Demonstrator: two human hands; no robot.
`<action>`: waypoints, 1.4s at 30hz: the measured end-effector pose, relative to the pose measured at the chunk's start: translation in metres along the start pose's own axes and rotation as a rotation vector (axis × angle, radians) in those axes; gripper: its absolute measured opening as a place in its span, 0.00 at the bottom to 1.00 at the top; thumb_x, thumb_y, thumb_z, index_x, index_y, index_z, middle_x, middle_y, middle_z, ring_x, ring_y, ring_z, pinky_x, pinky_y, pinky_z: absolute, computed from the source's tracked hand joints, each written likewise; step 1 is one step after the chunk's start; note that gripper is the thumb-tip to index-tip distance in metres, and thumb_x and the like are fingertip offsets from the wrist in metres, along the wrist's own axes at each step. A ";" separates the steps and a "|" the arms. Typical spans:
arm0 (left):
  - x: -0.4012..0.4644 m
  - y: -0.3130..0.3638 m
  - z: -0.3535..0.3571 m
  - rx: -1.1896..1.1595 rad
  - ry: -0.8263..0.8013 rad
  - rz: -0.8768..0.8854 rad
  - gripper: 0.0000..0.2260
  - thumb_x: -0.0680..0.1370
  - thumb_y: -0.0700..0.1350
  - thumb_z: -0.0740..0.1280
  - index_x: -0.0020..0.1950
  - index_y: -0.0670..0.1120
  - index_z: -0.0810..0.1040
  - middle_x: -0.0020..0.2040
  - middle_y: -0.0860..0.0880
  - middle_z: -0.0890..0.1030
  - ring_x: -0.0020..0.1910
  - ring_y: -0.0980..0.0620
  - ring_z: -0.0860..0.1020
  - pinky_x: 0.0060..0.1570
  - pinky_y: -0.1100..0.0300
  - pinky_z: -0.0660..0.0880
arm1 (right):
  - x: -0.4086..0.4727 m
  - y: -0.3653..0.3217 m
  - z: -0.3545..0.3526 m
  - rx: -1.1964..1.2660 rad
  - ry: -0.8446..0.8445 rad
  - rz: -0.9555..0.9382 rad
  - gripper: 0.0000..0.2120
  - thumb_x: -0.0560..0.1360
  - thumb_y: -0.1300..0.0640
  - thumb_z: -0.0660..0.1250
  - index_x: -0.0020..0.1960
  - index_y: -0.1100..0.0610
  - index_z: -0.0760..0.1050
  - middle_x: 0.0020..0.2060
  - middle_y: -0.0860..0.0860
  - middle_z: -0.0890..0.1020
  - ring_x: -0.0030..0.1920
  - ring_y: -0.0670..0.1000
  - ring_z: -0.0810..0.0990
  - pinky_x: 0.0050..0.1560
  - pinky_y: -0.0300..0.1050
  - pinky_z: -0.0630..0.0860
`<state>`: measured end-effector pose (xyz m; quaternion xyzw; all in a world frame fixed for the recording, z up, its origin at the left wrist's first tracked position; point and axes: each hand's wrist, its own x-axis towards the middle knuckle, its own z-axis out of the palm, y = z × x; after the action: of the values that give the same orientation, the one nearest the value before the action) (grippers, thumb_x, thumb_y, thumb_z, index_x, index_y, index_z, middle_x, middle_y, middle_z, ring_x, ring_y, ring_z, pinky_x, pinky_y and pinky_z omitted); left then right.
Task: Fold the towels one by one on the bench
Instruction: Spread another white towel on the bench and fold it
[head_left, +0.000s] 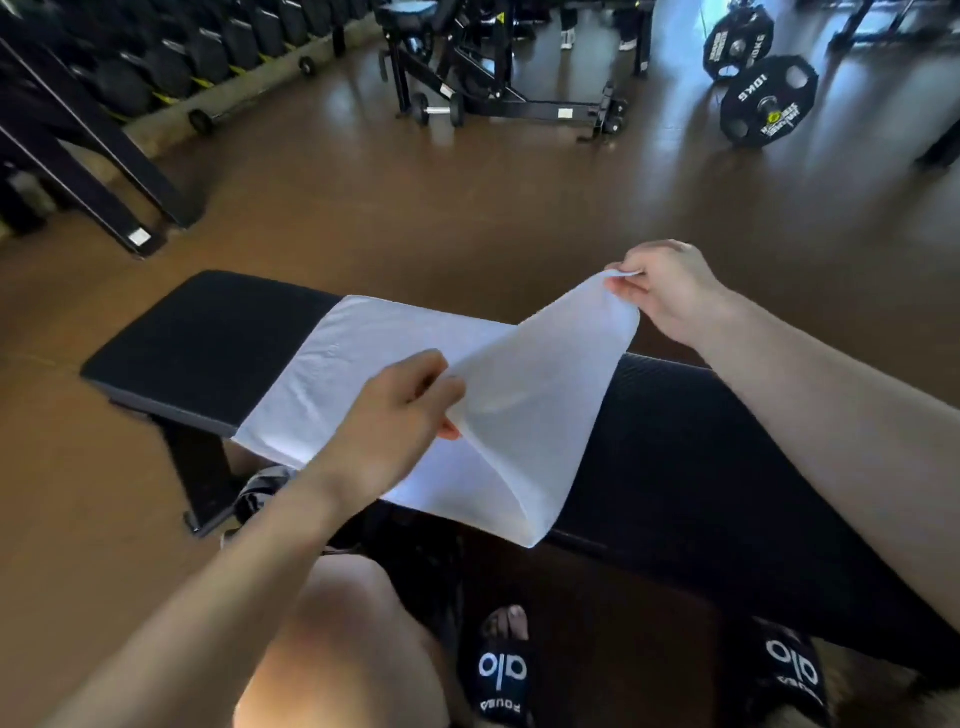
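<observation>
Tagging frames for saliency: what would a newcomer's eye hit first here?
The white towel across the black bench at centre, its right half lifted. The right hand pinches the far corner, the left hand grips the near edge. Beyond, weight plates stand on the brown floor, top right.

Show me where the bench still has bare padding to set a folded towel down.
Bare padding on the bench runs from its left end to the towel. A longer bare stretch lies right of the towel, under the right forearm. The middle is crowded: the left hand and right hand each pinch a corner of the raised half.
</observation>
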<state>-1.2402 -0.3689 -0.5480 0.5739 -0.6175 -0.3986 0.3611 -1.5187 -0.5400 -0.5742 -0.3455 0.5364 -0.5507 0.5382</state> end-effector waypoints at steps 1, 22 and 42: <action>0.001 -0.007 -0.017 -0.046 0.045 -0.014 0.16 0.80 0.45 0.64 0.41 0.35 0.66 0.37 0.45 0.69 0.38 0.46 0.77 0.52 0.51 0.82 | 0.006 -0.002 0.025 0.001 -0.043 -0.005 0.07 0.74 0.73 0.62 0.43 0.63 0.71 0.40 0.60 0.78 0.40 0.56 0.84 0.47 0.47 0.83; 0.003 -0.193 -0.116 0.163 0.599 -0.435 0.12 0.81 0.44 0.64 0.39 0.43 0.74 0.48 0.43 0.75 0.42 0.46 0.77 0.26 0.67 0.70 | 0.082 0.099 0.302 -1.133 -0.513 -0.256 0.09 0.73 0.60 0.67 0.50 0.52 0.82 0.48 0.49 0.83 0.50 0.53 0.81 0.49 0.43 0.78; 0.000 -0.176 -0.129 0.149 0.675 -0.330 0.03 0.77 0.47 0.73 0.46 0.51 0.80 0.40 0.51 0.83 0.35 0.53 0.83 0.38 0.52 0.82 | 0.070 0.102 0.299 -1.059 -0.445 -0.358 0.07 0.72 0.63 0.64 0.46 0.56 0.80 0.42 0.49 0.80 0.43 0.51 0.79 0.33 0.40 0.72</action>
<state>-1.0495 -0.3827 -0.6530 0.7893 -0.3904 -0.1939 0.4325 -1.2223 -0.6572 -0.6311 -0.7586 0.5458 -0.2052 0.2909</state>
